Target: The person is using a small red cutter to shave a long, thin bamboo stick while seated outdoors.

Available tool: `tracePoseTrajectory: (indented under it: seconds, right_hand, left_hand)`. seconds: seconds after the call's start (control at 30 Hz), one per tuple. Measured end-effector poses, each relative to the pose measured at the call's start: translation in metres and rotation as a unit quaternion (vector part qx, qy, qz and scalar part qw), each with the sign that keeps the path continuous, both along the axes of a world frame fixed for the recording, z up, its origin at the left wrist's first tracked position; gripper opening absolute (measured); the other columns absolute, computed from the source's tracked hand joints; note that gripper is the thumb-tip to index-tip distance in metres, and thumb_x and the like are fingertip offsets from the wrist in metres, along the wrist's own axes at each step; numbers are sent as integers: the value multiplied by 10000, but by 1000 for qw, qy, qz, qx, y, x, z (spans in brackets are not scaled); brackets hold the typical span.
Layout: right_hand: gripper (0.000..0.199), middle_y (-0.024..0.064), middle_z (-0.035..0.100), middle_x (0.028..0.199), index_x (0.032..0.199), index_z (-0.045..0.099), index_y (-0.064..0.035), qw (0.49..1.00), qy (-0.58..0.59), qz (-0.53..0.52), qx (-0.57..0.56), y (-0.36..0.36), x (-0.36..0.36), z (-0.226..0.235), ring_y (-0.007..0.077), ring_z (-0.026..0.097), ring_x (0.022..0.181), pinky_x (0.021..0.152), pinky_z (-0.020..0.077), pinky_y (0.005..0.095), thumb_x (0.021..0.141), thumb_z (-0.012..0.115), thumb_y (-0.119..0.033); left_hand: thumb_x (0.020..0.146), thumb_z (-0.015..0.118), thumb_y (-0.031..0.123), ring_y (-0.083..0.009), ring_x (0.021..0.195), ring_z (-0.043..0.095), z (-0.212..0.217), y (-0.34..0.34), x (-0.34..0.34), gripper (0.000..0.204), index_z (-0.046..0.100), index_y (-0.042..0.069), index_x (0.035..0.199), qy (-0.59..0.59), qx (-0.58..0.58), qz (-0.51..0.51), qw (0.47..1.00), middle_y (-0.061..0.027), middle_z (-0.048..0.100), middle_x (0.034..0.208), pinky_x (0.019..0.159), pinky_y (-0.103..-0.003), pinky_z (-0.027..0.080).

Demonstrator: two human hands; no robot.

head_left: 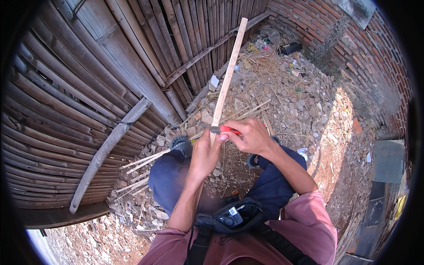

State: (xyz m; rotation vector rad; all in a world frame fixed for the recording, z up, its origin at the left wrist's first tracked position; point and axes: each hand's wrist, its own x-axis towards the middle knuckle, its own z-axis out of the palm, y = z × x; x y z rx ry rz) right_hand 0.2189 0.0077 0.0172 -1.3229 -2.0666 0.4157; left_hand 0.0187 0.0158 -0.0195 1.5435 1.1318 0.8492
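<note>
Stick (pixel 229 68) points 12-to-1 o'clock; likely light, stiff; best held low, where my left hand (pixel 204 153) grips; right hand (pixel 255 136) clasps red tool (pixel 229 130).

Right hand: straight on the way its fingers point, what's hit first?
Likely the pale wooden strip, where the dark end of the red-handled tool in the right hand already seems to be; the left hand is close too, depth unclear.

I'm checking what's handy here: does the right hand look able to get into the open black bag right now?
Probably not straight away: the right hand is gripping a red-handled tool at the wooden strip. Nothing seems to cover the open black bag, though.
</note>
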Motion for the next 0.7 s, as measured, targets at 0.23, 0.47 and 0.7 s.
tracePoseTrajectory:
  seconds: [0.23,0.47,0.7]
  right_hand:
    - [180,147,760,834,1037,751,-80,1000,-10,-14,16,-1,-4,-3,360,728,689,597,543,443,937,746,-229]
    - [178,156,757,811,1072,733,-90,999,-10,-32,37,-4,-9,-5,367,736,691,595,555,457,933,722,-200]
    - [162,163,752,816,1057,709,-69,997,-1,-58,45,-5,-15,-5,372,733,691,594,557,462,952,708,-193]
  left_hand:
    - [1078,692,340,-237,635,623,8,-1,0,386,642,-42,1106,13,51,8,999,-188,661,722,642,-430,505]
    - [1068,711,344,-138,625,497,8,-2,1,365,687,-20,1085,-9,31,22,999,-120,608,664,598,-386,458]
    - [1054,734,358,-106,623,453,8,-1,3,392,710,-33,1037,-18,25,47,998,-77,557,635,571,-370,432]
